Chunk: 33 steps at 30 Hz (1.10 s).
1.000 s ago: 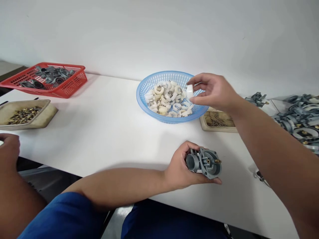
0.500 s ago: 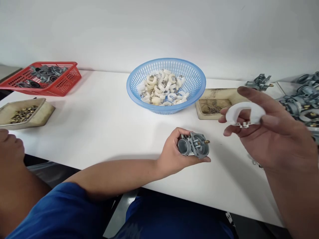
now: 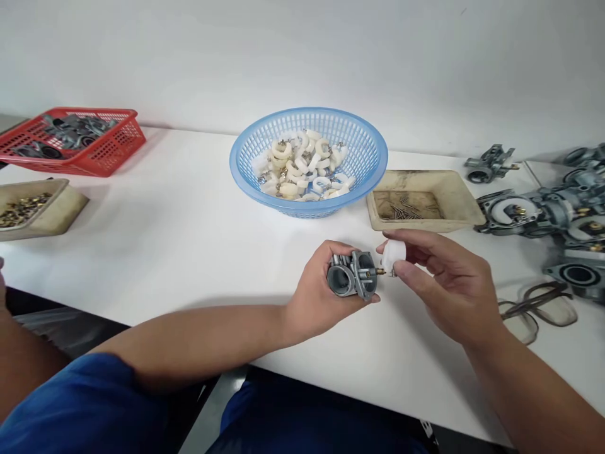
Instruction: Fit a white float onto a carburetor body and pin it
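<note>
The right hand (image 3: 456, 296) has brought its pinched white piece (image 3: 395, 252) close, at two o'clock of the metal body (image 3: 358, 275) the left hand (image 3: 309, 306) grips. Whether they touch is unclear.

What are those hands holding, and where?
The left hand cups a carburetor body around its outside; the right hand pinches a white float by its edges.
</note>
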Available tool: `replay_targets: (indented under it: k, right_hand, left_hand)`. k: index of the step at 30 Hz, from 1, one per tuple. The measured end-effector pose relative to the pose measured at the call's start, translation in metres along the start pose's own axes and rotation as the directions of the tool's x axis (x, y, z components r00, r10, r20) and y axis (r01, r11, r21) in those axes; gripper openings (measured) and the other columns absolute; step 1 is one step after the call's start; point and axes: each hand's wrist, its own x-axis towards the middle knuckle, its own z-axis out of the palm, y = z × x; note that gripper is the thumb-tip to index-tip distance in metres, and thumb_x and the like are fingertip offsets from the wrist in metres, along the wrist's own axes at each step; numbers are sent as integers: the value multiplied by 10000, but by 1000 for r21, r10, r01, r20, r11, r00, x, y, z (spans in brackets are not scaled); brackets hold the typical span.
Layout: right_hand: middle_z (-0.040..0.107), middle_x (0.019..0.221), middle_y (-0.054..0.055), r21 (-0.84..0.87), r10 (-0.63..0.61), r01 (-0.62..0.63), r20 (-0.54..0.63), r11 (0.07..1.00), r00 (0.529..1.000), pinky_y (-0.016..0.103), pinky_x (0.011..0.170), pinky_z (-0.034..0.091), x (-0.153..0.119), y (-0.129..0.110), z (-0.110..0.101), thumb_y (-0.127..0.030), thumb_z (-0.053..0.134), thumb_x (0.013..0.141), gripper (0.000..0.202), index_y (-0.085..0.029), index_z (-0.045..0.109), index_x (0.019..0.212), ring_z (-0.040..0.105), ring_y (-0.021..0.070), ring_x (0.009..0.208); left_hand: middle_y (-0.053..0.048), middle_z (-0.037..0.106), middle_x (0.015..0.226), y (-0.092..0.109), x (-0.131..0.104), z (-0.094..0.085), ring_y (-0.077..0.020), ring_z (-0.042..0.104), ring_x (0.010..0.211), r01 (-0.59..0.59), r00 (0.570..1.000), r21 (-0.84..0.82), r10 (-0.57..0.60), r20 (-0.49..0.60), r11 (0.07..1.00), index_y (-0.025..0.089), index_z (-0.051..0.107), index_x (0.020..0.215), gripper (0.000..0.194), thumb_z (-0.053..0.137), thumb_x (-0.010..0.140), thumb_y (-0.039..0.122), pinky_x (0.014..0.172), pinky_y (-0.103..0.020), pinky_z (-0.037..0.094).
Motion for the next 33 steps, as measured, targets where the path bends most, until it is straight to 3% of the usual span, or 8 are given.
replay_targets:
  k: [4, 7, 14, 18, 22, 25, 29, 33]
  right_hand:
    - [745, 883, 3, -167, -90, 103, 81, 981, 993, 284, 613, 558, 2, -8, 8, -280, 638, 980, 214, -268, 725, 1175, 646, 145, 708]
    - [715, 834, 4, -252, -164, 196, 144, 948, 976, 288, 616, 541, 2, -12, 14, -290, 622, 987, 197, -233, 703, 1157, 632, 143, 694]
    - [772, 1056, 82, -316, -279, 329, 194, 890, 941, 358, 744, 597, -2, -3, 20, -328, 680, 995, 309, -244, 649, 1291, 719, 215, 899]
    - [740, 882, 51, -379, -367, 419, 204, 825, 908, 338, 646, 560, -2, 0, 16, -260, 708, 979, 337, -267, 656, 1313, 674, 197, 752]
    - [669, 781, 33, -399, -408, 476, 248, 784, 879, 300, 601, 516, 2, 2, 11, -184, 587, 1026, 302, -247, 656, 1313, 614, 178, 688]
    - [676, 777, 43, -424, -418, 497, 271, 757, 867, 302, 573, 487, 5, 5, 9, -312, 486, 1084, 239, -238, 661, 1228, 616, 190, 672]
    - [659, 738, 52, -441, -419, 490, 255, 752, 871, 305, 492, 395, 8, 9, 11, -544, 387, 1095, 424, -220, 655, 1039, 584, 179, 595]
    - [640, 745, 56, -434, -449, 495, 212, 752, 868, 305, 472, 358, 8, 14, 14, -614, 255, 1095, 546, -226, 623, 987, 571, 167, 582]
  left_hand:
    - [-37, 667, 1141, 1, 0, 1, -161, 684, 1004, -19, 1000, 11, 18, 16, 1000, 211, 497, 1048, 601, 950, 654, 179, 852, -287, 546]
    - [-30, 635, 1104, 3, 0, 1, -162, 660, 975, 11, 1000, 38, -12, 24, 999, 206, 481, 1005, 590, 944, 640, 182, 820, -289, 532]
    - [-9, 644, 1020, 8, 1, 0, -128, 639, 912, -8, 999, 86, 5, 39, 996, 199, 461, 987, 504, 883, 712, 195, 809, -273, 512]
    - [-22, 659, 1049, 9, 0, 2, -138, 650, 941, -33, 999, 165, 26, 39, 986, 192, 524, 1024, 495, 899, 701, 204, 825, -273, 524]
    - [-22, 673, 1065, 5, 0, 2, -149, 664, 958, -41, 999, 151, 38, 25, 988, 200, 519, 1037, 591, 959, 643, 223, 835, -276, 530]
    - [-28, 669, 1112, 0, 1, 0, -161, 675, 989, -35, 998, 76, 30, 57, 996, 210, 494, 1048, 634, 971, 630, 217, 859, -286, 539]
    - [-21, 654, 1102, -1, 1, -1, -147, 661, 966, -23, 997, 49, 19, 80, 999, 215, 494, 1050, 617, 953, 639, 179, 851, -274, 528]
    - [5, 642, 1085, 1, -1, 1, -118, 644, 927, 5, 996, 12, -6, 86, 1000, 216, 496, 1045, 646, 963, 607, 129, 828, -250, 517]
